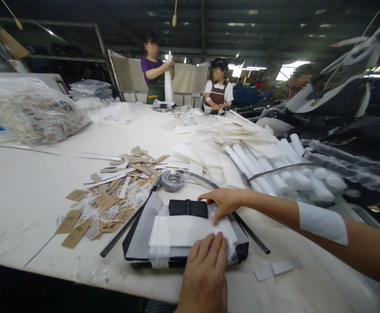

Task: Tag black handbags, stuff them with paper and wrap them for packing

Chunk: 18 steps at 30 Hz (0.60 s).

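Observation:
A black bag (134, 250) lies flat near the table's front edge, with white foam wrap (183, 230) and clear plastic over it. My left hand (205, 269) rests on the near edge of the wrap with its fingers lying flat and together. My right hand (224, 202) reaches in from the right, its fingers pressing the plastic beside the bag's black clasp flap (188, 208). A white strip (322, 222) is wrapped round my right forearm. Neither hand grips anything.
Brown paper tags (105, 202) are scattered left of the bag, with a grey coiled strap (173, 179) behind it. White foam rolls (275, 169) and sheets are heaped at right. A bulging plastic sack (30, 115) sits far left. Two people (155, 69) work at the far end.

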Motion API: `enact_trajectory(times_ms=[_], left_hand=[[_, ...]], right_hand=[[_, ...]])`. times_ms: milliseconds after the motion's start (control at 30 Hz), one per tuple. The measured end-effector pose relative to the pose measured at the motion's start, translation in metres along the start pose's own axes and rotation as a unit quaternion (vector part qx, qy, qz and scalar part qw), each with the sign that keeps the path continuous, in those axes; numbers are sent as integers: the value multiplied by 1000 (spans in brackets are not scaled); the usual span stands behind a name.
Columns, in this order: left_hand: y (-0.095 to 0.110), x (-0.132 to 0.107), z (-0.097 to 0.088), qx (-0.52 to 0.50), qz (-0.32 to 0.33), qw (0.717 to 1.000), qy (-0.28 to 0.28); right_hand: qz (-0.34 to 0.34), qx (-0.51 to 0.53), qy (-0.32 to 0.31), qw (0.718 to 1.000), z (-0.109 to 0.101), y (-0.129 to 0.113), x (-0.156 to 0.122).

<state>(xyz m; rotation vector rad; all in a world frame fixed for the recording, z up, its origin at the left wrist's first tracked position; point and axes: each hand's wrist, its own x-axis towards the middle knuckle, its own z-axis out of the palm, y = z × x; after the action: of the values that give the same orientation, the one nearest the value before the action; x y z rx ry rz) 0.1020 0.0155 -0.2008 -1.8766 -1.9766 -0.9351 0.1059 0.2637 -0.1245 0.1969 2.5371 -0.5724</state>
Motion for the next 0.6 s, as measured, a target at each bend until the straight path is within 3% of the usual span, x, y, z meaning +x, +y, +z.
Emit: enact_trajectory(times_ms=[100,233,433,600], left_hand=[[1,4,-3,13,-2,1000,6],[1,8,-5,33,12,999,1],[3,7,-5,33,-7,999,-7],[4,6,-6,9,-22,999,-29]], right_hand=[[7,33,-23,999,-2,6,11],[4,65,6,998,-3,9,15],[17,196,25,980,6,14,16],[57,207,53,975,12,10,19]])
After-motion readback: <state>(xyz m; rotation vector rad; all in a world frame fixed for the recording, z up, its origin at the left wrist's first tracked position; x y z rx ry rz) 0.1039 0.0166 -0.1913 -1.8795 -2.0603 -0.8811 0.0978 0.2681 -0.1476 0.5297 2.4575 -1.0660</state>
